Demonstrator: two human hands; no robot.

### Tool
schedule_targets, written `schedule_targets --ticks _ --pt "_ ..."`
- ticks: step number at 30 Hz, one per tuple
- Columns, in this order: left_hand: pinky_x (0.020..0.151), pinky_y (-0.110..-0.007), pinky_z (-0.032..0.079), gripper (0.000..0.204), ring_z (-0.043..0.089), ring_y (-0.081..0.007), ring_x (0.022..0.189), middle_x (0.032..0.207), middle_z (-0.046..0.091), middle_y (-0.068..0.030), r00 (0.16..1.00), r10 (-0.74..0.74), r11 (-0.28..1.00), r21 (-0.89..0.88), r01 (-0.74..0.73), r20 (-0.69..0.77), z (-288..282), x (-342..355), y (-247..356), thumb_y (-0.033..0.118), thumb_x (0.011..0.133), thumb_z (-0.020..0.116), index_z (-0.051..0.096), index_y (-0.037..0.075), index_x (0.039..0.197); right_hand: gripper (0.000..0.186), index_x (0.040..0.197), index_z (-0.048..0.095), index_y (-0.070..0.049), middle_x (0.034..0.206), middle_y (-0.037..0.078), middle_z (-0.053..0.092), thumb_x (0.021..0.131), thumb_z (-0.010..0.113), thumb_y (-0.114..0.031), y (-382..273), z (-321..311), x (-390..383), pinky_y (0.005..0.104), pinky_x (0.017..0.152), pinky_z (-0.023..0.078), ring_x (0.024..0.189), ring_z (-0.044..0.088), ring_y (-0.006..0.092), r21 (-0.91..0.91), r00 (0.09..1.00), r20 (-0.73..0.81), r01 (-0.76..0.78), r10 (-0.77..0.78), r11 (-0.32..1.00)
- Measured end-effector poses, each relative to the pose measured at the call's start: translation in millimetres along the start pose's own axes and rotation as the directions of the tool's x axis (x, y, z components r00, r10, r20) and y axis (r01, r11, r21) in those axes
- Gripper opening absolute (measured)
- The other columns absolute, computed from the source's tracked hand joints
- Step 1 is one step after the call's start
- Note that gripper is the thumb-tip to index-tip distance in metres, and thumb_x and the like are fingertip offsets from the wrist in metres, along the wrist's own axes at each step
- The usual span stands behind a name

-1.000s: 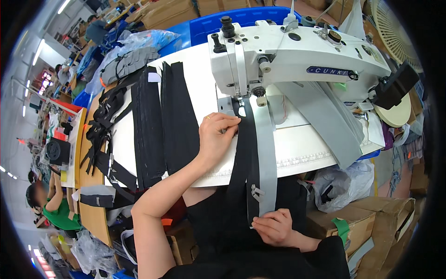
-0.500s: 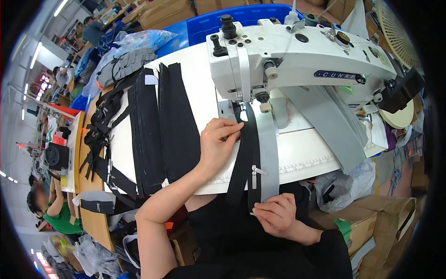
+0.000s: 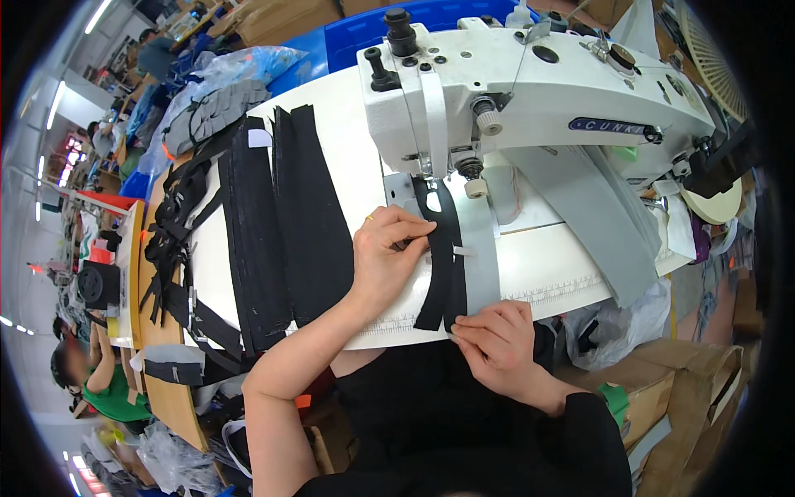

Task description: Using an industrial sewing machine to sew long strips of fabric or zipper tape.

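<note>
A black zipper tape point(image 3: 445, 265) runs from under the needle of a white sewing machine point(image 3: 530, 91) toward me, with a grey fabric strip point(image 3: 479, 269) along its right side. A small pale tab point(image 3: 464, 251) sticks out over the grey strip. My left hand point(image 3: 387, 253) is closed in a pinch on the zipper tape's left edge, just in front of the presser foot point(image 3: 433, 199). At the tape's near end, close to the table's front edge, my right hand point(image 3: 501, 344) pinches the black tape beside the grey strip. Its fingertips partly hide that end.
Black fabric panels point(image 3: 310, 224) lie on the white table to the left, beside tangled black straps point(image 3: 178, 215). Grey fabric pieces point(image 3: 592, 224) lie under the machine arm at right. A blue bin point(image 3: 356, 37) stands behind. A person in green point(image 3: 116, 398) sits far left.
The zipper tape and grey strip have moved away from me under the needle, and the pale tab with them. My right hand has followed forward; my left hand has barely moved.
</note>
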State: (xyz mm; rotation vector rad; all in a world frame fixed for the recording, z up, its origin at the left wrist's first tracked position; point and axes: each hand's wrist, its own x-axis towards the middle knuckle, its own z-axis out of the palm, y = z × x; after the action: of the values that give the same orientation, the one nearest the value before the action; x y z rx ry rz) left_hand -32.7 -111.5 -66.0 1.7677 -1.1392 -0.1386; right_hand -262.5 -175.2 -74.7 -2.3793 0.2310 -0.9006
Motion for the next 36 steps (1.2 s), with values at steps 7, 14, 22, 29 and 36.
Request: schedule_targets --ticks 7,14,22,29,36 --pt "0.087 -0.027 0.051 0.033 0.061 -0.0172 0.093 0.100 0.061 -0.0056 0.983 -0.019 0.999 0.043 0.011 0.183 -6 4 3 -0.007 0.079 0.075 0.074 0.004 0.110 0.018 0.094 0.078 -0.008 0.099 -0.002 0.074 0.077 0.083 -0.009 5 3 6 0.0356 0.084 0.043 0.088 0.065 0.0183 -0.025 1.000 -0.026 0.004 -0.005 1.000" --pt "0.090 -0.027 0.049 0.039 0.059 -0.0169 0.098 0.107 0.058 -0.0054 0.970 -0.011 1.000 0.006 0.010 0.244 -5 5 10 -0.008 0.079 0.073 0.070 0.003 0.116 0.017 0.094 0.078 -0.007 0.099 -0.002 0.074 0.078 0.082 -0.009 8 3 3 0.0352 0.084 0.043 0.088 0.065 0.0178 -0.011 0.999 -0.034 -0.010 0.009 1.000" --pt "0.088 -0.030 0.052 0.033 0.066 -0.0177 0.090 0.104 0.070 -0.0073 0.995 -0.084 0.993 -0.073 0.088 0.058 -4 -3 2 -0.012 0.079 0.071 0.079 0.004 0.107 0.024 0.094 0.079 -0.010 0.099 -0.003 0.075 0.071 0.086 -0.006 6 -2 7 0.0366 0.085 0.043 0.088 0.065 0.0199 -0.042 1.000 -0.007 0.004 -0.004 0.999" --pt "0.085 -0.033 0.055 0.032 0.066 -0.0210 0.101 0.109 0.073 -0.0066 0.999 -0.002 1.000 0.008 0.002 0.032 1 -3 2 -0.011 0.080 0.071 0.083 0.006 0.105 0.018 0.094 0.079 -0.009 0.098 -0.003 0.074 0.077 0.083 -0.009 11 -5 11 0.0362 0.087 0.044 0.089 0.065 0.0192 -0.003 1.000 -0.004 -0.029 0.029 1.000" --pt "0.084 -0.032 0.055 0.037 0.064 -0.0220 0.105 0.112 0.072 -0.0076 0.999 -0.046 0.998 0.035 0.045 0.025 -1 -1 3 -0.011 0.084 0.068 0.081 0.007 0.113 0.015 0.092 0.078 -0.011 0.096 -0.004 0.073 0.077 0.083 -0.009 16 -6 27 0.0375 0.089 0.042 0.092 0.064 0.0191 -0.020 0.998 0.047 -0.048 0.048 0.999"
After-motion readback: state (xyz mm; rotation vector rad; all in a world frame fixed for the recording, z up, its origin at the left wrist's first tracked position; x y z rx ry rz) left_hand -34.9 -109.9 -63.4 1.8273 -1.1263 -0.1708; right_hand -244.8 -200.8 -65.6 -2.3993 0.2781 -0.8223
